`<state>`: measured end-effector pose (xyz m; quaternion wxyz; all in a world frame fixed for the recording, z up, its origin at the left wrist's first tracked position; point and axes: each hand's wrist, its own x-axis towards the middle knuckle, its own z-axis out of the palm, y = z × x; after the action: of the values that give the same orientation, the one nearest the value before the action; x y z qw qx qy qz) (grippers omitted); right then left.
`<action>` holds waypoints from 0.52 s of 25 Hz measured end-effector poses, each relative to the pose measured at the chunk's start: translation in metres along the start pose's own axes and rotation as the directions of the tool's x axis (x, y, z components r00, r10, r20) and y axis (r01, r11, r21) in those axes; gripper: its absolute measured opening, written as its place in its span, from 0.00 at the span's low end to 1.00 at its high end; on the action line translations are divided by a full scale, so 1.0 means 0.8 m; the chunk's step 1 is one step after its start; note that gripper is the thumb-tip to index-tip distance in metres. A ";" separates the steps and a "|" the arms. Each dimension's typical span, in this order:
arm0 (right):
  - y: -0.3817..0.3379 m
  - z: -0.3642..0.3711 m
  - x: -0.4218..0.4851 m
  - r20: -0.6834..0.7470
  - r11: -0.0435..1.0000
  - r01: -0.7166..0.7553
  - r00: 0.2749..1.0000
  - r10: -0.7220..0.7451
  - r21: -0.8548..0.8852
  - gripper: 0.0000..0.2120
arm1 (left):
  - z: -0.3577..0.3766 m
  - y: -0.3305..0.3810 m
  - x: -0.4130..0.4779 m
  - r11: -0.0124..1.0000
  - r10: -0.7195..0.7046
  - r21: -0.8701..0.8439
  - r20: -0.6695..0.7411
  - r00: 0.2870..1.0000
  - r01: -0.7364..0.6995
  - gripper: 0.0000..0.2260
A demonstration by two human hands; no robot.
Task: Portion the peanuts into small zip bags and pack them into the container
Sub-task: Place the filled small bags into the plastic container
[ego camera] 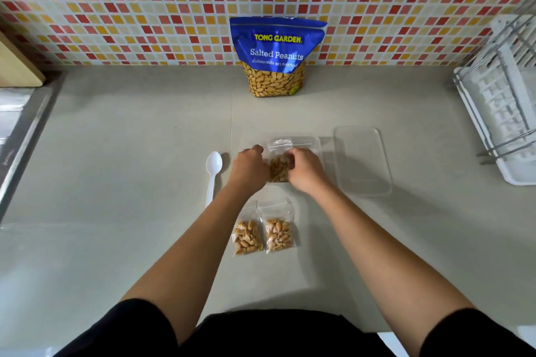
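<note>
A white spoon (213, 171) lay on the surface (116, 153) at left. Beside it, the left hand (249, 166) had its grip curled at the left edge of a filled zip bag (279, 166); whether it pinched the bag could not be told. Two sealed portions (248, 236) lay nearer the person. The peanut pouch (277, 58) stood at the wall. The right hand (304, 169) pinched the zip bag's right side within the clear container (307, 140). The lid (362, 161) lay just right of it.

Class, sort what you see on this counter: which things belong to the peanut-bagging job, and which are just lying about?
Job: peanut pouch, zip bag at the container, two filled zip bags, clear container, lid, white spoon.
Lying about: dish rack, wooden board.
</note>
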<state>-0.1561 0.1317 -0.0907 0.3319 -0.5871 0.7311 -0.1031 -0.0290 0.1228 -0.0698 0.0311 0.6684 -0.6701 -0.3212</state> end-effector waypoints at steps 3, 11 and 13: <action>0.002 0.002 0.001 -0.011 0.992 0.071 0.997 -0.073 -0.105 0.18 | 0.006 0.002 -0.002 0.987 0.048 0.153 -0.027 0.999 -0.043 0.18; -0.001 -0.008 -0.003 -0.015 0.952 0.139 0.989 -0.149 -0.271 0.20 | 0.005 -0.001 -0.011 0.893 0.182 0.434 -0.107 0.977 -0.119 0.13; -0.007 -0.019 -0.017 -0.094 0.967 0.176 0.976 -0.195 -0.183 0.21 | -0.005 -0.003 -0.018 0.950 0.234 0.252 -0.185 0.955 -0.184 0.14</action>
<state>-0.1596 0.1387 -0.0712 0.2273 -0.6730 0.6964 -0.1021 -0.0236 0.1345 -0.0623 0.0582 0.6227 -0.7632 -0.1624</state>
